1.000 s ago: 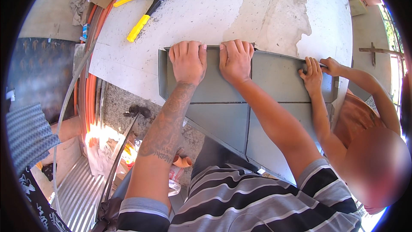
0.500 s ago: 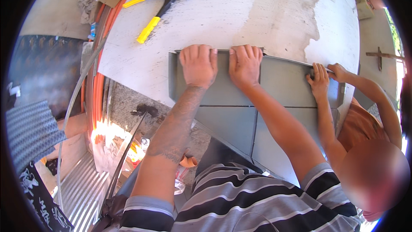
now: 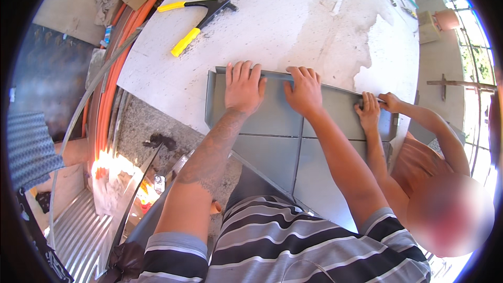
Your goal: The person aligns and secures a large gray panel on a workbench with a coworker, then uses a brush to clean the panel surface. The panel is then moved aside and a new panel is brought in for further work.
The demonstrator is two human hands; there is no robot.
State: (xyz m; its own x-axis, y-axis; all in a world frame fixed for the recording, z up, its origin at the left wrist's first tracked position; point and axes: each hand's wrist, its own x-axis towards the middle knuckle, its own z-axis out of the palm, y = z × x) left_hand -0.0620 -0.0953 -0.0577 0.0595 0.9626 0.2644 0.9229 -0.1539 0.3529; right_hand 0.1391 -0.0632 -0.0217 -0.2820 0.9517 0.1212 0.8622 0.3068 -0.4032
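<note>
Head view, my left hand [image 3: 242, 88] and right hand [image 3: 304, 91] spread flat, fingers open, on the grey folded sheet-metal panel [image 3: 272, 147], its raised far lip at my fingertips, smooth, creased.

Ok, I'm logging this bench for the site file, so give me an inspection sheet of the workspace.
Surface: white table, stained and scuffed.
Job's things: grey sheet-metal panel with folded rims, overhanging the table's near edge.
Clutter: riveter with yellow grips; small tools at the far edge, too small to tell.
Hands: left hand and right hand flat on the panel's far edge; a co-worker's hands at its right end.
Cables: orange hoses and a grey one along the table's left side.
Surroundings: corrugated sheet lower left; window grille right.
</note>
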